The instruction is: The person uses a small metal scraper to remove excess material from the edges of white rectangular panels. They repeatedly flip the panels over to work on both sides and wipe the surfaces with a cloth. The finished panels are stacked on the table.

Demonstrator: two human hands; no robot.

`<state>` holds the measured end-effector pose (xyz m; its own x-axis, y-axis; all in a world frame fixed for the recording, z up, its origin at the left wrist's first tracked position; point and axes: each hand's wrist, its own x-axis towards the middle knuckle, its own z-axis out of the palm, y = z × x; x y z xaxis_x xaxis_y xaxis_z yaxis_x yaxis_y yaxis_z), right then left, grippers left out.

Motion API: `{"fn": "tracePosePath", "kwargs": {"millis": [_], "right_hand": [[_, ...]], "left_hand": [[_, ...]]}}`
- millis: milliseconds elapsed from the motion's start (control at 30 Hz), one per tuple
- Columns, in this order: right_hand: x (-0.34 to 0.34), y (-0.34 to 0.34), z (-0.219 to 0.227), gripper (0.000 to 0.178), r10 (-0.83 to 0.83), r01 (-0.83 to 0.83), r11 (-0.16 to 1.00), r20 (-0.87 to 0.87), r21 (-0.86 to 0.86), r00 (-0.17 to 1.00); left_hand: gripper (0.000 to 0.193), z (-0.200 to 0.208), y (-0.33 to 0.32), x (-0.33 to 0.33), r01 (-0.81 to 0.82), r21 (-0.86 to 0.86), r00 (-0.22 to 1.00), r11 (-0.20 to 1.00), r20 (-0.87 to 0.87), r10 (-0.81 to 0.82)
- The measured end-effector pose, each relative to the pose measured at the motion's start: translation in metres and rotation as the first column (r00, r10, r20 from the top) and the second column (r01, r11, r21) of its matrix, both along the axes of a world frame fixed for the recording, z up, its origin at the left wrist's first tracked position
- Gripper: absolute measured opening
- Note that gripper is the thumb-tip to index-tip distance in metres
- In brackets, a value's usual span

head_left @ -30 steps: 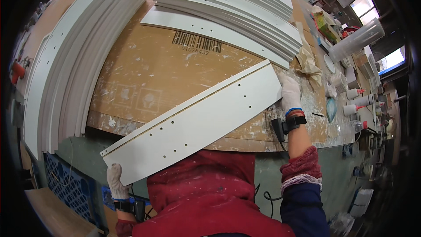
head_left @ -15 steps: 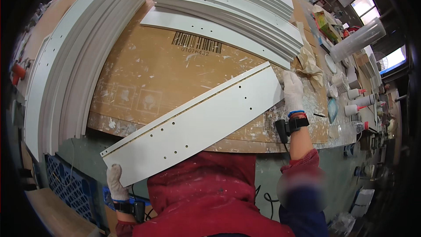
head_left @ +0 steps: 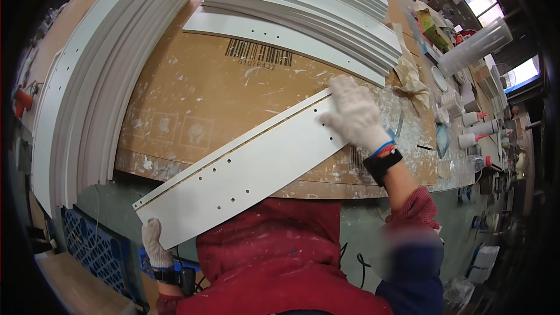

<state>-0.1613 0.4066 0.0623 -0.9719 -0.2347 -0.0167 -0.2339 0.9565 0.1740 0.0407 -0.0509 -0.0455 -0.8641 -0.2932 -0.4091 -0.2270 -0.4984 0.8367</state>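
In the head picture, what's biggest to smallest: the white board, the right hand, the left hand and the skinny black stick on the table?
1. White board
2. Right hand
3. Left hand
4. Black stick
Nearness or pose may make one hand look bigger.

White board (head_left: pixel 262 163), far end hidden under right hand (head_left: pixel 353 114), right sleeve (head_left: pixel 411 256) blurred, left stack (head_left: pixel 99 81) cut off above

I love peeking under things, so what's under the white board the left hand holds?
Brown cardboard with white spots shows past both long edges of the white board. Whatever is directly beneath is covered, seemingly including some fingers of the left hand.
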Motion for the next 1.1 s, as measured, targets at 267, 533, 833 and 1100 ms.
{"fn": "tracePosePath", "kwargs": {"millis": [267,533,833,1100], "right_hand": [[0.029,0.052,0.001,0.075,0.233,-0.241,0.970,-0.426,0.035,0.874],[0.086,0.018,0.003,0.081,-0.013,0.014,0.994,0.006,-0.112,1.000],[0.077,0.053,0.014,0.053,-0.551,0.370,0.370,0.119,-0.852,0.826],[0.049,0.061,-0.068,0.025,-0.253,0.215,-0.532,0.397,-0.819,0.882]], "left_hand": [[0.050,-0.009,-0.005,0.003,0.011,0.063,1.000,0.998,0.003,-0.011],[0.040,-0.009,-0.003,0.004,0.006,-0.032,1.000,0.999,0.019,-0.006],[0.046,-0.014,0.008,-0.001,-0.039,0.107,0.995,0.994,-0.092,0.049],[0.043,-0.001,-0.012,0.000,-0.230,-0.541,0.973,0.809,-0.109,0.204]]}}
